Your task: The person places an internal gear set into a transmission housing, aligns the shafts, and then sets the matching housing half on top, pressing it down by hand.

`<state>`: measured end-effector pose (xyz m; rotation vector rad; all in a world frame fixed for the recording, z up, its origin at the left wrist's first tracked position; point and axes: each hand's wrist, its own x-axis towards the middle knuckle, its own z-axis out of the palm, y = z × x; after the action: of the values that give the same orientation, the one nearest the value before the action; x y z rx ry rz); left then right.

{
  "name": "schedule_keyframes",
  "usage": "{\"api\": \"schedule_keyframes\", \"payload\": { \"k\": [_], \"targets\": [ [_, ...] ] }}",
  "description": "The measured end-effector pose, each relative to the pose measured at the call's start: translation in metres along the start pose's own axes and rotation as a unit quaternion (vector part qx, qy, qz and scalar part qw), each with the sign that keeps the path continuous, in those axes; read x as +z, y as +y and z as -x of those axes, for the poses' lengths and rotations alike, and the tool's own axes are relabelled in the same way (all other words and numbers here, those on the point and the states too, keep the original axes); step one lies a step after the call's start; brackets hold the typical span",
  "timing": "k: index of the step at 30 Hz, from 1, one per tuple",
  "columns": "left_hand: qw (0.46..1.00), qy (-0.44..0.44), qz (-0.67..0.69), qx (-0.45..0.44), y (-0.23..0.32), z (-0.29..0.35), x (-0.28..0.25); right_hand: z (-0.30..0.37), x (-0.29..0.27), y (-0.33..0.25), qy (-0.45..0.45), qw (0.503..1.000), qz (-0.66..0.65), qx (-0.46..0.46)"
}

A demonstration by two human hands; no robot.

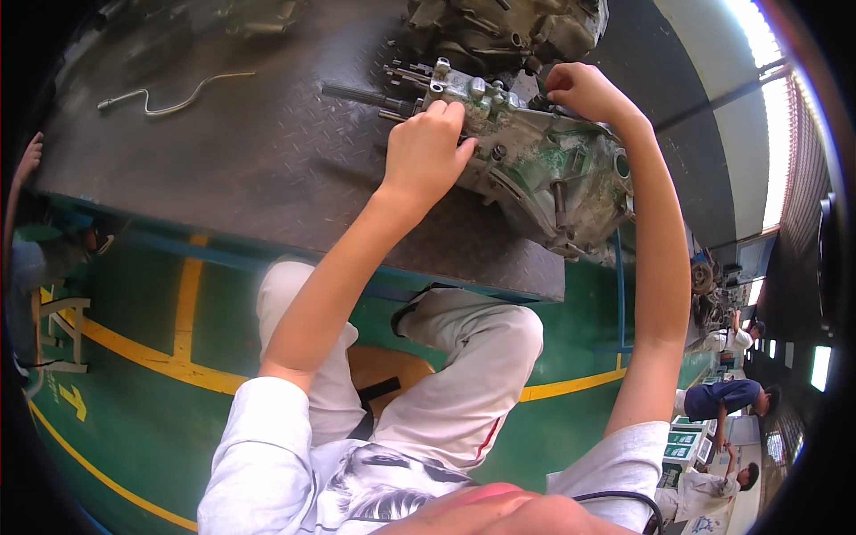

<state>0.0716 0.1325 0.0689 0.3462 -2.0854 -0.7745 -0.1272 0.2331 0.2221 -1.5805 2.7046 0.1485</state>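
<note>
A grey metal gearbox [535, 147] with greenish stains lies on the dark steel bench top, its splined shaft [370, 96] pointing left. My left hand [426, 153] is closed with curled fingers against the near left side of the casing, thumb pointing right. On the far right side of the gearbox, my right hand [584, 92] is bent over with its fingers drawn together near a dark fitting. Whatever sits between those fingertips is hidden or too small to name.
Behind the gearbox stands a second, browner casing [513, 31]. A bent metal rod [174, 105] lies on the left of the diamond-plate bench [294, 169]. Its front edge runs just ahead of my knees. Another person's hand [32, 152] shows at the far left; several people work at the right.
</note>
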Motion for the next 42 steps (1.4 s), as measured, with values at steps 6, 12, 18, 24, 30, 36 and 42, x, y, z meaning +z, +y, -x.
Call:
{"api": "schedule_keyframes", "payload": {
  "k": [6,12,18,24,30,36,42],
  "targets": [
    [0.998,0.01,0.055,0.021,0.004,-0.002,-0.001,-0.005,0.012,0.01,-0.024,0.997,-0.061,-0.041],
    [1.0,0.01,0.023,0.006,0.001,0.002,0.006,-0.008,0.011,-0.006,0.032,0.997,0.069,-0.019],
    [0.998,-0.001,0.053,0.015,0.003,-0.001,0.002,-0.001,-0.001,-0.007,-0.039,0.997,0.053,0.028],
    [0.997,-0.012,0.068,0.034,-0.003,0.0,0.003,-0.005,0.01,-0.013,-0.032,0.98,0.186,0.065],
    [0.999,0.001,0.043,0.018,0.003,0.0,-0.003,0.001,0.0,-0.005,-0.038,0.998,0.048,0.003],
    [0.994,0.01,0.1,0.053,-0.003,-0.003,-0.001,-0.004,0.014,-0.014,-0.003,0.981,0.178,0.081],
    [0.998,-0.013,0.046,0.033,-0.005,-0.002,0.003,0.002,0.005,-0.001,0.02,0.997,0.077,0.02]
  ]
}}
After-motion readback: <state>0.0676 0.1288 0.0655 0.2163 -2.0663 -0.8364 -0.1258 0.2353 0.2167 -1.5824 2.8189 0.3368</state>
